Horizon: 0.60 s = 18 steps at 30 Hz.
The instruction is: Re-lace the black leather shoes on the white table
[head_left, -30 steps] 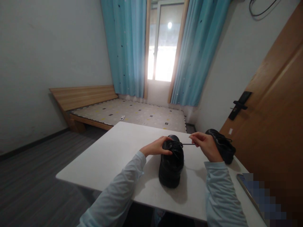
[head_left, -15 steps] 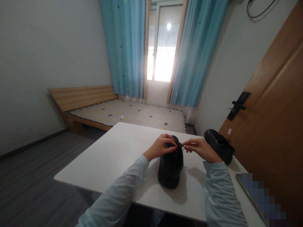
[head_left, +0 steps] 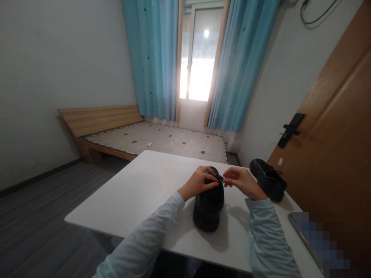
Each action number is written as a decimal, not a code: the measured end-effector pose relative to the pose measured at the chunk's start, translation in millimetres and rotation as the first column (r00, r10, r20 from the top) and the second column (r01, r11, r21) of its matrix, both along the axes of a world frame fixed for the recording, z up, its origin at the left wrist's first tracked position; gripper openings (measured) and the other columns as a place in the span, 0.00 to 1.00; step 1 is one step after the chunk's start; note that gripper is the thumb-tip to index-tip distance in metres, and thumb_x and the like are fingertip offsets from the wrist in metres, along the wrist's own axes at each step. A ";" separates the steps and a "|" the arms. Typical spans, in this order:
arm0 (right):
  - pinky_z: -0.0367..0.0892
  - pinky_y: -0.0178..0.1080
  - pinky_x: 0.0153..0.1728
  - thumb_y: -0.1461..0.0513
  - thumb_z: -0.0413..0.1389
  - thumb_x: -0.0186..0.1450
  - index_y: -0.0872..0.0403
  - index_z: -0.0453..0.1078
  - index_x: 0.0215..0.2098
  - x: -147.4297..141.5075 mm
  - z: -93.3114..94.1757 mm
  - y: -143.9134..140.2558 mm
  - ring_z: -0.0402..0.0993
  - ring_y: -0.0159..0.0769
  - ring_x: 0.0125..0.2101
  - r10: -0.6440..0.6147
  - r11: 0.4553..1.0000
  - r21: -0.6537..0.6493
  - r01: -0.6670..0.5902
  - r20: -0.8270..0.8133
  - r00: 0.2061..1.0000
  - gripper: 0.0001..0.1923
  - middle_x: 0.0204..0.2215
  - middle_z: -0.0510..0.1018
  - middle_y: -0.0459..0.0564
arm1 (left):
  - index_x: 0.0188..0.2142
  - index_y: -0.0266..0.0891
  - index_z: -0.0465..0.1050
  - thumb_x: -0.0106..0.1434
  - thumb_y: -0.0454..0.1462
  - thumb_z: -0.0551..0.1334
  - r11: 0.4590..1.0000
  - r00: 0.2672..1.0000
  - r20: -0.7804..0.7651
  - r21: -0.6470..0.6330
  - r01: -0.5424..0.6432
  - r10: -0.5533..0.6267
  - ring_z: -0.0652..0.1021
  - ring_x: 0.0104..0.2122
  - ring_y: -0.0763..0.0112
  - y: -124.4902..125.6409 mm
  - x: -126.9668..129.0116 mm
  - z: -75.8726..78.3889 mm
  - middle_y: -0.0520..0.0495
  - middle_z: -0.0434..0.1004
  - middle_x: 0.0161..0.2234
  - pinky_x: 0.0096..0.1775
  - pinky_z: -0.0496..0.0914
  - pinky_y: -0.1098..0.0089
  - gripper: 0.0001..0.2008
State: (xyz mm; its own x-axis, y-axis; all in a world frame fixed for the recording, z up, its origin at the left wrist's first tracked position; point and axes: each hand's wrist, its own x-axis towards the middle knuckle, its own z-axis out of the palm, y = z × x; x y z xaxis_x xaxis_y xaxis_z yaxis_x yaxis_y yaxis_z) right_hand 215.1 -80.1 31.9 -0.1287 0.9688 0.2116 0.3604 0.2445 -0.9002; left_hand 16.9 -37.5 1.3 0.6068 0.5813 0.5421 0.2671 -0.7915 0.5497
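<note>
A black lace-up shoe (head_left: pixel 208 206) stands on the white table (head_left: pixel 139 193), toe pointing away from me. My left hand (head_left: pixel 198 181) rests on the shoe's upper and pinches its black lace (head_left: pixel 219 178) from the left. My right hand (head_left: pixel 242 181) pinches the same lace from the right, fingertips almost touching the left hand's. A second black shoe (head_left: pixel 268 179) lies on the table to the right, beyond my right hand.
A phone-like flat object (head_left: pixel 301 235) lies at the table's right edge. A wooden door (head_left: pixel 333 146) with a black handle stands close on the right. A low bed (head_left: pixel 156 139) and a curtained window (head_left: pixel 194 58) lie behind the table.
My right hand, which held the lace pulled out to the right, has come in toward the shoe. My left hand has lifted its fingers onto the lace. Both hands now meet over the laces.
</note>
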 end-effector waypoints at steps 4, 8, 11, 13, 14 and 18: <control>0.66 0.35 0.23 0.58 0.66 0.45 0.57 0.71 0.27 -1.9 -0.3 1.4 0.73 0.34 0.21 -0.039 0.999 0.033 0.037 0.052 0.998 0.15 0.18 0.77 0.47 | 0.35 0.44 0.78 0.54 0.43 0.64 1.000 1.000 0.015 0.018 -0.013 0.012 0.69 0.43 0.65 0.1 2.9 -0.3 0.48 0.72 0.40 0.48 0.63 0.64 0.09; 0.67 0.35 0.25 0.58 0.67 0.44 0.56 0.71 0.27 -1.5 -1.8 1.8 0.74 0.35 0.22 -0.047 0.999 0.022 0.046 0.040 0.998 0.16 0.19 0.78 0.47 | 0.32 0.43 0.78 0.53 0.42 0.65 1.000 1.000 0.000 0.013 -0.019 0.019 0.70 0.42 0.65 1.1 5.8 -1.4 0.47 0.73 0.39 0.47 0.63 0.65 0.08; 0.67 0.36 0.25 0.57 0.67 0.43 0.57 0.70 0.26 -0.8 -2.6 1.4 0.74 0.35 0.22 -0.040 0.999 0.001 0.040 0.015 0.999 0.17 0.19 0.78 0.48 | 0.31 0.42 0.78 0.51 0.41 0.67 1.000 1.000 -0.020 0.008 -0.008 0.008 0.70 0.42 0.64 0.8 7.0 -0.9 0.48 0.73 0.40 0.46 0.63 0.65 0.08; 0.67 0.36 0.25 0.56 0.67 0.43 0.57 0.69 0.25 -0.5 -2.7 1.2 0.74 0.35 0.22 -0.041 0.999 -0.005 0.042 0.023 0.999 0.17 0.19 0.77 0.47 | 0.31 0.42 0.78 0.51 0.40 0.67 1.000 1.000 -0.015 0.002 -0.015 0.015 0.70 0.42 0.64 -0.4 7.6 -0.1 0.48 0.73 0.40 0.46 0.63 0.64 0.07; 0.67 0.36 0.25 0.56 0.67 0.43 0.57 0.69 0.25 -0.5 -2.6 1.3 0.74 0.35 0.22 -0.040 0.999 -0.004 0.040 0.031 0.999 0.17 0.19 0.77 0.47 | 0.30 0.41 0.77 0.51 0.39 0.66 1.000 1.000 -0.009 0.002 -0.017 0.018 0.70 0.42 0.64 -1.2 7.8 0.3 0.47 0.73 0.40 0.46 0.63 0.65 0.06; 0.65 0.35 0.25 0.55 0.67 0.44 0.56 0.69 0.29 -0.7 -2.9 3.6 0.70 0.32 0.24 -0.008 0.998 0.063 -0.001 0.128 0.992 0.19 0.23 0.75 0.47 | 0.29 0.40 0.76 0.54 0.37 0.64 1.000 0.999 0.043 0.002 -0.012 0.012 0.70 0.41 0.65 -5.1 8.0 2.9 0.47 0.73 0.38 0.46 0.63 0.65 0.04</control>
